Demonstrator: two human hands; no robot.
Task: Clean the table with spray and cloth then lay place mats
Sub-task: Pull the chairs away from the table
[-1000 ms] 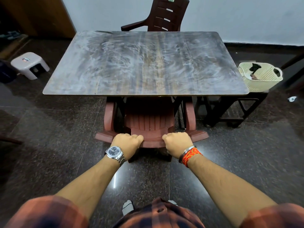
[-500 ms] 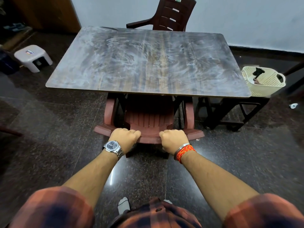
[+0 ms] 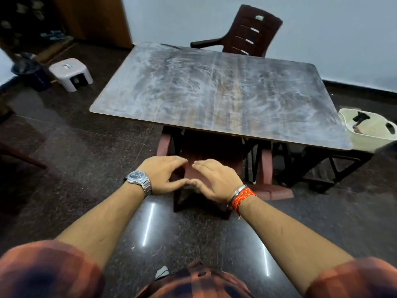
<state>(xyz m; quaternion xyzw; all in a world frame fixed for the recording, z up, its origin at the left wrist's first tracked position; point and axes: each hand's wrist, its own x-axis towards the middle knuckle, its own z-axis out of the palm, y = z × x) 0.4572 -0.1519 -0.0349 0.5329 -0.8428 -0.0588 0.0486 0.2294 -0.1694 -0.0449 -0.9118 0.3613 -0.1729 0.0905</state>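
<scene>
Smeared tbl point(image 3: 214, 97), dark speckled flr point(image 3: 86, 168)

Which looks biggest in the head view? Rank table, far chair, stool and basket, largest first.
1. table
2. far chair, though the table hides its lower part
3. basket and stool: they look close in size, and the frame edge cuts off the basket, so these two stay unranked.

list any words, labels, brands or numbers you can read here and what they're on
No text here can be read.
Chair sticker on the backrest of the dark chair: too blurred to read.
Stool sticker on top of the white stool: too small and blurred.
Wristwatch dial on the left wrist: any brand or numerals are unreadable.
</scene>
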